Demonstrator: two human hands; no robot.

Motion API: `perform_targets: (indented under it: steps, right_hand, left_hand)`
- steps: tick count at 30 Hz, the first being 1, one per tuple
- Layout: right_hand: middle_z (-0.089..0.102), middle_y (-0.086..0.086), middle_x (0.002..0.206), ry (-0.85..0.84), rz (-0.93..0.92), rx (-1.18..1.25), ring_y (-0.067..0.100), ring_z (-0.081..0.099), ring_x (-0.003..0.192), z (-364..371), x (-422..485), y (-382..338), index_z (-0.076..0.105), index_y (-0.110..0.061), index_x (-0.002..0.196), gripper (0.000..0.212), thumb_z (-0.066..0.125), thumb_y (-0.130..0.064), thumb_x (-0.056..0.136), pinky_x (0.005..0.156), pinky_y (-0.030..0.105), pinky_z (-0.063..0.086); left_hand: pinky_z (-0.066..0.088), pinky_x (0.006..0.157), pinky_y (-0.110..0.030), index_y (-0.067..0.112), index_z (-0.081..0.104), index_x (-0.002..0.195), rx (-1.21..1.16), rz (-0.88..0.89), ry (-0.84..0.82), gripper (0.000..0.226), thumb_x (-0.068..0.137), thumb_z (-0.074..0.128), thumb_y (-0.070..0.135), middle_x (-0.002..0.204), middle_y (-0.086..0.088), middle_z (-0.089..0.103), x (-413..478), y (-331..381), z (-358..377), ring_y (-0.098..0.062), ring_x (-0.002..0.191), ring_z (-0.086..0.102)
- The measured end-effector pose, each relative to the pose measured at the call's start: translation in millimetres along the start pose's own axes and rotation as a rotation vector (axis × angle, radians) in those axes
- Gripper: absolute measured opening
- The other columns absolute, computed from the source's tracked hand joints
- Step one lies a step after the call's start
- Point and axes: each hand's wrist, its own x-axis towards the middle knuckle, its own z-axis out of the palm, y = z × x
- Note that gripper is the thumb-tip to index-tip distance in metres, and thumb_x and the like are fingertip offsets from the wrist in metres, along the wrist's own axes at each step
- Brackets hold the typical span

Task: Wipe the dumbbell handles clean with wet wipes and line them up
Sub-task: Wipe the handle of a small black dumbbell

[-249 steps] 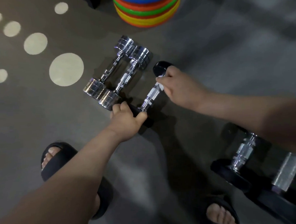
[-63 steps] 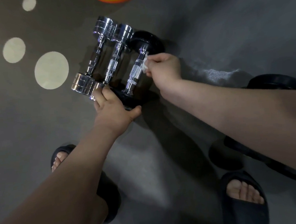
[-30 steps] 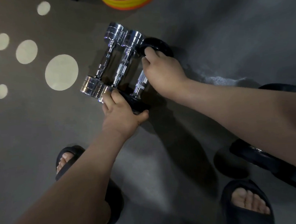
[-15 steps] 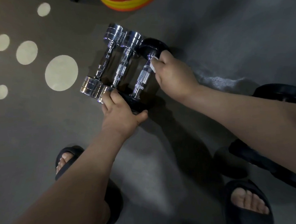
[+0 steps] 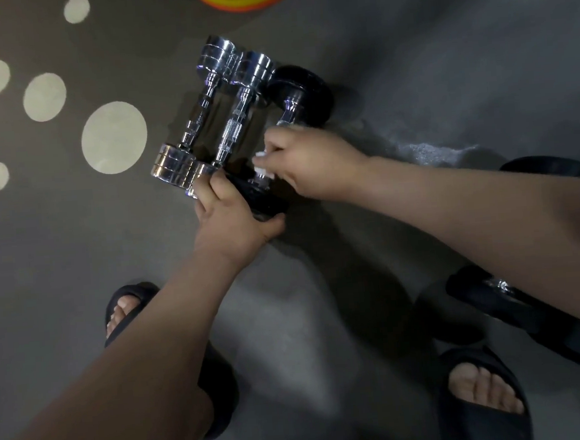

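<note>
Sliding down from the far end, the right hand [image 5: 308, 163], grip clamped on a white wet wipe [image 5: 261, 157], now rubs the near handle end of the black-headed steel dumbbell [image 5: 301, 88] on the grey floor [image 5: 407, 57], the left hand [image 5: 234, 223] clasping its near head; handle judged nearly clean.

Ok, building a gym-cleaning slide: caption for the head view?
Left hand grips the black-ended dumbbell while the right hand presses a white wet wipe to its handle, beside two chrome dumbbells.

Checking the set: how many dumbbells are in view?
4: leftmost chrome dumbbell, second chrome dumbbell beside it, black-ended dumbbell held by the left hand, large black dumbbell at far right. The black shape beyond the right arm may be a fifth.
</note>
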Motion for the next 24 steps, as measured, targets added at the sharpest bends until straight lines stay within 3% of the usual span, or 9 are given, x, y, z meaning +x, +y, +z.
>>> perform_targets:
  steps: [5,9,11,14,17,20,24]
  right_hand:
    - [0.05,0.003,0.1,-0.132,-0.007,-0.057,0.027,0.052,0.091,-8,23,-8,0.065,-0.013,0.087,0.009,0.057,-0.016,0.089,0.063,0.039,0.048]
    - [0.054,0.005,0.103,-0.062,-0.053,0.021,0.029,0.055,0.094,2,-5,-4,0.069,-0.017,0.109,0.029,0.043,-0.022,0.095,0.072,0.042,0.055]
    - [0.057,0.006,0.101,-0.059,-0.007,0.065,0.03,0.059,0.093,6,-23,2,0.069,-0.017,0.108,0.025,0.048,-0.02,0.095,0.072,0.043,0.055]
    - [0.061,0.002,0.097,0.017,0.282,0.349,0.021,0.065,0.086,5,-40,11,0.072,-0.02,0.099,0.014,0.06,-0.021,0.093,0.074,0.044,0.055]
    - [0.072,0.003,0.093,0.057,0.63,0.78,0.012,0.071,0.082,-4,-42,8,0.072,-0.022,0.098,0.01,0.067,-0.015,0.092,0.074,0.033,0.06]
    - [0.074,0.006,0.089,0.08,0.729,1.004,0.013,0.071,0.077,-10,-40,1,0.071,-0.016,0.099,0.015,0.064,-0.003,0.093,0.064,0.026,0.058]
    - [0.074,0.0,0.083,0.17,0.765,1.132,0.006,0.068,0.071,-14,-39,-2,0.071,-0.017,0.09,0.018,0.068,0.001,0.09,0.067,0.021,0.054]
  left_hand:
    - [0.028,0.114,-0.039,0.002,0.022,0.145,-0.001,-0.01,-0.017,0.109,0.067,0.085,0.043,0.149,-0.012,0.017,-1,2,-3,-0.037,0.138,0.025]
    - [0.027,0.116,-0.04,0.003,0.021,0.147,0.014,-0.018,-0.027,0.112,0.066,0.084,0.046,0.149,-0.013,0.018,-1,2,-5,-0.037,0.139,0.024]
    - [0.027,0.117,-0.041,0.002,0.021,0.148,0.01,-0.014,-0.023,0.113,0.066,0.083,0.048,0.149,-0.014,0.018,-2,2,-6,-0.038,0.14,0.022]
    - [0.024,0.117,-0.039,0.003,0.022,0.148,0.055,-0.017,-0.058,0.11,0.068,0.082,0.051,0.148,-0.014,0.02,0,3,-11,-0.036,0.14,0.02]
    - [0.026,0.115,-0.042,0.009,0.026,0.149,0.086,-0.047,-0.083,0.103,0.072,0.077,0.056,0.146,-0.012,0.024,2,8,-23,-0.033,0.14,0.021]
    - [0.027,0.114,-0.039,0.017,0.034,0.149,0.005,0.005,0.009,0.088,0.079,0.074,0.049,0.144,-0.01,0.034,2,14,-31,-0.03,0.138,0.026]
    - [0.047,0.098,-0.024,0.022,0.056,0.133,-0.176,0.2,0.1,0.055,0.084,0.072,0.04,0.118,0.004,0.063,6,23,-36,-0.016,0.115,0.056]
